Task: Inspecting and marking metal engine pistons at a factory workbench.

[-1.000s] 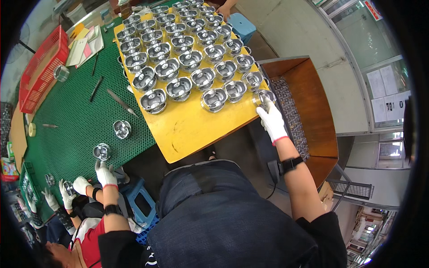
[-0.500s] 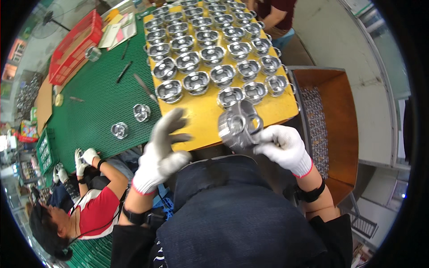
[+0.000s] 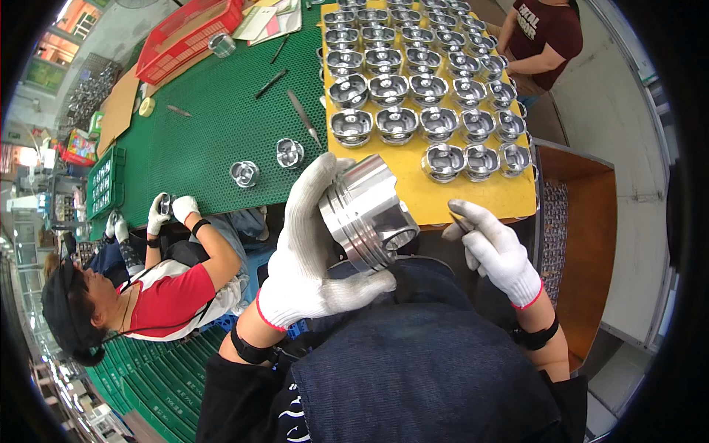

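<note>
My left hand (image 3: 299, 269), in a white knit glove, grips a shiny metal piston (image 3: 363, 210). The piston lies tilted in the palm, with the ring grooves toward the fingers and the pin bore at its lower right. My gloved right hand (image 3: 499, 255) is apart from it, off the near edge of the yellow board. Its thumb and fingers pinch a small dark thing (image 3: 459, 223), mostly hidden, whose kind I cannot make out. Rows of pistons (image 3: 439, 124) stand on the yellow board (image 3: 373, 171) ahead of my hands.
Two loose pistons (image 3: 290, 153) and a pointed hand tool (image 3: 303, 118) lie on the green mat (image 3: 214, 133). A red crate (image 3: 185, 37) stands far left. At right is a brown-walled bin (image 3: 591, 244). A co-worker (image 3: 173, 288) handles a part at left; another person (image 3: 543, 44) sits beyond the board.
The piston has passed from my right hand into my left, which has closed on it. My right hand has drawn away from it. The view has shifted, so the table appears farther right.
</note>
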`<state>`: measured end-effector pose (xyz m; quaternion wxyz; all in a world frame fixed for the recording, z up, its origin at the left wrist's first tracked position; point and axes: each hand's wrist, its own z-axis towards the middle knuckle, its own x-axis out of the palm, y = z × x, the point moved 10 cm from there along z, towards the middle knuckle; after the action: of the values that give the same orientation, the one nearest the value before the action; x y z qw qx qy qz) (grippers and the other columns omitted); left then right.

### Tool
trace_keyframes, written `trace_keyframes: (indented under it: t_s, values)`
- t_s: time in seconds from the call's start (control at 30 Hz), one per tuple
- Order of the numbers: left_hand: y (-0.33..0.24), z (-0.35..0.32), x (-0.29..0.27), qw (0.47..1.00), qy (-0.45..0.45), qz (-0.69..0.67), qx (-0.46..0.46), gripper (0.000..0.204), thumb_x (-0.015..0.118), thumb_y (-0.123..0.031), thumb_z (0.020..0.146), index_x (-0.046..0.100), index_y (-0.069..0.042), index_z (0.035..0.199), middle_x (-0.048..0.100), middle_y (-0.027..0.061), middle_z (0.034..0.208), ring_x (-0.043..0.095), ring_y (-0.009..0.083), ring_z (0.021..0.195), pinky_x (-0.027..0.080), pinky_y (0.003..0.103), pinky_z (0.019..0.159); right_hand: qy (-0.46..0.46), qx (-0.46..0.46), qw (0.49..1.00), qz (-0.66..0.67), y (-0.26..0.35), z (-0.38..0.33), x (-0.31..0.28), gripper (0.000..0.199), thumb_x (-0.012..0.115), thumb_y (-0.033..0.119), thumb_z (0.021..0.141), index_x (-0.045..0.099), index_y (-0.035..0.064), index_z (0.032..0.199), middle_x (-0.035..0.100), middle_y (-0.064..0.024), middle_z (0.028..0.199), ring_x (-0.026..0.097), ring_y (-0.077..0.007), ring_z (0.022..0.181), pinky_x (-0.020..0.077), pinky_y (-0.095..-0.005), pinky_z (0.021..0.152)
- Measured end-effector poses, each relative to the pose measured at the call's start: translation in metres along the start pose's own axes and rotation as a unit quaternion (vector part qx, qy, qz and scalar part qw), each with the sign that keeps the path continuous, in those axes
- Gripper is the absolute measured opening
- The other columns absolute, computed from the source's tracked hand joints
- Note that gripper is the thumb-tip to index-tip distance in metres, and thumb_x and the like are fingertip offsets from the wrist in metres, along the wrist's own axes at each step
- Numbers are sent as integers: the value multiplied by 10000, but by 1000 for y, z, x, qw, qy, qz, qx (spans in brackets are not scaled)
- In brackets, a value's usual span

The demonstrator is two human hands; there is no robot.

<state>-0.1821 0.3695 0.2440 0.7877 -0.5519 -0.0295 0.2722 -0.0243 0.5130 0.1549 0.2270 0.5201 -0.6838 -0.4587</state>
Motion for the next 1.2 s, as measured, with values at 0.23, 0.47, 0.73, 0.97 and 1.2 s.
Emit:
trace_keyframes:
  t_s: [0.23,0.47,0.73,0.97,1.2]
  values:
    - [30,-33,-8,771,-186,-554,-252,1127,810,-424,676,101,-37,1462,443,165,1314,561,269,1099,489,389,928,-12,-100,973,209,34,-1,-14,354,477,0,815,550,-62,1155,580,-166,1127,537,-95,512,421,-197,439]
    - [26,-47,-15,879,-142,-356,-285,1228,896,-429,532,167,-19,1431,434,144,1324,491,246,1167,438,362,957,41,-389,725,-567,147,-29,61,351,579,124,787,622,230,1118,499,-34,648,562,-201,549,460,-326,479]
    - [6,-33,-17,979,-28,-118,-165,1226,904,-462,501,213,41,1381,377,178,1295,444,263,1190,376,393,1005,-26,-513,586,-627,168,-34,100,272,570,201,733,647,166,991,453,11,619,524,-140,510,406,-288,435]
    - [-36,-28,-21,987,3,155,-49,1318,892,-557,393,215,15,1369,411,205,1259,489,301,1162,471,385,930,91,-371,719,-580,162,-35,98,289,611,154,757,648,114,1041,530,-2,649,578,-167,557,460,-309,490]
    - [-27,-23,-59,910,-227,-347,26,1014,729,-537,681,236,-27,1404,399,241,1326,516,355,1144,482,465,933,9,-399,908,-128,167,-12,48,304,498,-11,810,644,-28,1075,691,-95,1004,652,-159,791,509,-274,711]
